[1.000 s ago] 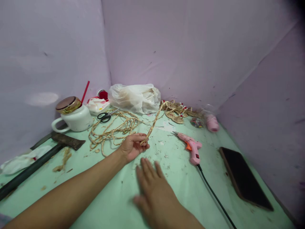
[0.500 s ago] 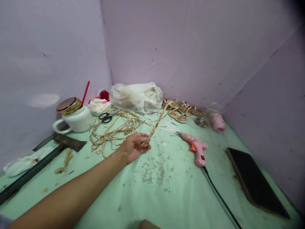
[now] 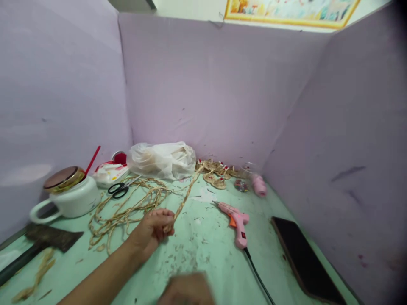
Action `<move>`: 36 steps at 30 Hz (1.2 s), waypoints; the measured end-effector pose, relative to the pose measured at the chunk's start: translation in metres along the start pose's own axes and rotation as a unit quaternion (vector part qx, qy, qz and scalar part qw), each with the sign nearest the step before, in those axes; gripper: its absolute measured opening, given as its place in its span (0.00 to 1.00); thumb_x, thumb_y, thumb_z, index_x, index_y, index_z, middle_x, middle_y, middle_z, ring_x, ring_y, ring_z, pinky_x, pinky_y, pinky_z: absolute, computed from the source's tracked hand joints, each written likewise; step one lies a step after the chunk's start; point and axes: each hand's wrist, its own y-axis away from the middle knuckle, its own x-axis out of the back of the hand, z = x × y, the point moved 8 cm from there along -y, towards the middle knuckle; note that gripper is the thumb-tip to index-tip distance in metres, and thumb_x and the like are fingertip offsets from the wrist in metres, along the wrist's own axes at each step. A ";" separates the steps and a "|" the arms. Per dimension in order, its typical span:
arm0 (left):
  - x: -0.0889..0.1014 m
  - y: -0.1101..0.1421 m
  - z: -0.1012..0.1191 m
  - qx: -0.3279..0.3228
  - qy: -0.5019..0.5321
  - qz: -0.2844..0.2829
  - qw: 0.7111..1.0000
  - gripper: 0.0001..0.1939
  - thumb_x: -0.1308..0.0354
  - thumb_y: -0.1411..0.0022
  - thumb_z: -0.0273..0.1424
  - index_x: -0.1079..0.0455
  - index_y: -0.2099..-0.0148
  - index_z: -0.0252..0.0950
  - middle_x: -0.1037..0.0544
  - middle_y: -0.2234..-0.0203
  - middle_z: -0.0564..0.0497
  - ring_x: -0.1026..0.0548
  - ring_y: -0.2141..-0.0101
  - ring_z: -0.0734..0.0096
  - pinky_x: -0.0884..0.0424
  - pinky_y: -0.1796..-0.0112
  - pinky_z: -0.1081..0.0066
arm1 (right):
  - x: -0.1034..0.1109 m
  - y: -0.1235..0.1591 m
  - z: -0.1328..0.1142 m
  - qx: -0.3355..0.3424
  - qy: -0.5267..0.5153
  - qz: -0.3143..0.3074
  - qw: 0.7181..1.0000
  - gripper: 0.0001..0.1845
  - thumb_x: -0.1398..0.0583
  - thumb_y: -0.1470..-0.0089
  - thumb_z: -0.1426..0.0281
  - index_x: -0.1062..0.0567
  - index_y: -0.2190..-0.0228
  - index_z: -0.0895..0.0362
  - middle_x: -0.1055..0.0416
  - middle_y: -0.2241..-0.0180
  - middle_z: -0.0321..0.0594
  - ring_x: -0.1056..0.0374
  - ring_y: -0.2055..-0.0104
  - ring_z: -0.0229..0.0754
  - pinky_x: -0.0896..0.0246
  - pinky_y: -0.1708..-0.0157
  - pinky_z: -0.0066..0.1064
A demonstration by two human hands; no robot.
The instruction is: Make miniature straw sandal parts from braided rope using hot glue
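Walls: lilac panels (image 3: pixel 206 93) stand on three sides, with part of a yellow-framed picture (image 3: pixel 292 12) above the back one.
Tabletop: pale green (image 3: pixel 219 275), strewn with small dark bits before the hands.
Left hand (image 3: pixel 154 231): closed, thumb and fingers pinching the near end of a braided cord.
Braided cord (image 3: pixel 187 198): starts in the left hand's grip and slants away, its far end by the beaded woven pieces (image 3: pixel 218 180) at the back wall; ahead of the right hand and apart from it.
Right hand (image 3: pixel 187 290): at the lower edge, nearer the wearer than the left; blurred and cut off, so I cannot tell whether it is open or closed.
Left of the cord: a loose heap of thin rope (image 3: pixel 149 199), black-handled scissors (image 3: pixel 119 191), a white mug (image 3: pixel 79 199).
Right of the cord: a pink glue gun (image 3: pixel 234 220), then a dark phone (image 3: pixel 307 258).
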 end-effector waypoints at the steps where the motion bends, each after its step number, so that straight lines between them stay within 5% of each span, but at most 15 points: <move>1: -0.003 0.004 -0.004 0.004 -0.018 0.008 1.000 0.07 0.37 0.63 0.24 0.32 0.78 0.31 0.35 0.88 0.57 0.38 0.84 0.80 0.37 0.78 0.76 | 0.019 0.000 0.007 -0.008 -0.011 0.033 0.999 0.11 0.46 0.42 0.65 0.29 0.60 0.58 0.30 0.60 0.40 0.32 0.63 0.40 0.34 0.64 0.37; 2: -0.005 0.008 -0.010 0.008 -0.040 0.021 0.999 0.06 0.37 0.63 0.25 0.32 0.78 0.30 0.34 0.88 0.56 0.38 0.84 0.80 0.39 0.79 0.77 | 0.040 0.000 0.017 -0.030 -0.039 0.086 0.995 0.13 0.49 0.40 0.64 0.28 0.66 0.59 0.29 0.68 0.38 0.32 0.68 0.38 0.35 0.66 0.34; 3: -0.005 0.011 -0.016 0.014 -0.078 0.041 0.996 0.06 0.37 0.63 0.26 0.32 0.79 0.30 0.35 0.89 0.57 0.39 0.85 0.80 0.41 0.80 0.78 | 0.066 0.006 0.034 -0.091 -0.137 0.202 0.965 0.15 0.47 0.42 0.62 0.28 0.71 0.59 0.30 0.74 0.36 0.33 0.73 0.36 0.35 0.70 0.31; 6: -0.008 0.020 -0.031 0.011 -0.186 0.080 0.979 0.07 0.39 0.63 0.30 0.32 0.81 0.31 0.37 0.90 0.57 0.42 0.86 0.81 0.48 0.82 0.78 | 0.089 0.022 0.061 -0.183 -0.300 0.340 0.873 0.14 0.37 0.54 0.60 0.27 0.68 0.57 0.27 0.70 0.38 0.32 0.74 0.37 0.36 0.74 0.29; 10: -0.015 0.026 -0.035 -0.016 -0.280 0.074 0.957 0.07 0.40 0.64 0.31 0.31 0.82 0.32 0.35 0.90 0.56 0.43 0.85 0.80 0.50 0.81 0.76 | 0.069 0.021 0.055 -0.205 -0.409 0.298 0.838 0.23 0.30 0.66 0.69 0.27 0.64 0.58 0.27 0.66 0.42 0.30 0.65 0.42 0.35 0.69 0.31; 14: -0.019 0.031 -0.031 -0.027 -0.313 0.070 0.947 0.07 0.40 0.64 0.32 0.31 0.81 0.32 0.33 0.87 0.54 0.39 0.82 0.76 0.45 0.79 0.75 | 0.055 0.015 0.051 -0.202 -0.415 0.255 0.850 0.22 0.29 0.70 0.73 0.27 0.68 0.59 0.27 0.73 0.37 0.31 0.70 0.37 0.38 0.68 0.28; 28: -0.020 0.029 -0.045 0.013 -0.348 0.021 0.937 0.09 0.40 0.59 0.35 0.30 0.77 0.33 0.34 0.85 0.54 0.39 0.81 0.74 0.44 0.80 0.75 | 0.057 0.016 0.068 -0.199 -0.399 0.258 0.857 0.14 0.29 0.66 0.69 0.25 0.74 0.58 0.26 0.75 0.36 0.31 0.72 0.37 0.38 0.70 0.28; 36: -0.029 0.037 -0.024 -0.145 -0.555 -0.004 0.819 0.09 0.44 0.48 0.32 0.27 0.78 0.38 0.27 0.80 0.50 0.31 0.78 0.70 0.40 0.75 0.73 | 0.053 0.015 0.065 -0.187 -0.410 0.234 0.862 0.13 0.29 0.66 0.69 0.24 0.74 0.57 0.24 0.73 0.38 0.30 0.70 0.37 0.38 0.67 0.28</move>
